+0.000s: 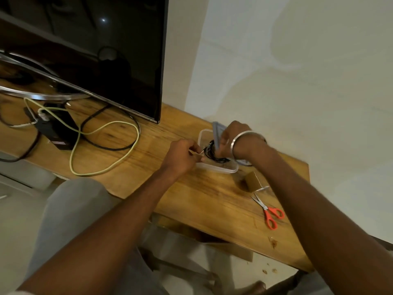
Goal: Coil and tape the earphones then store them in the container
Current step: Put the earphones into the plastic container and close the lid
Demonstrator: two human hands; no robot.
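A clear plastic container (217, 168) stands on the wooden table (191, 194) near the wall. Black coiled earphones (212, 152) sit over its opening. My right hand (231, 139), with a metal bangle on the wrist, grips the coil from above. A grey-blue lid (218, 129) leans behind that hand, partly hidden. My left hand (182, 154) pinches a small pale strip, probably tape (196, 152), at the left edge of the coil. A brown tape roll (253, 182) lies right of the container.
Orange-handled scissors (269, 211) lie near the table's right front edge. A large black TV (106, 50) stands at the left back, with a black box (57, 128) and yellow-green and black cables (102, 145) in front of it. My knee (74, 209) is below the table edge.
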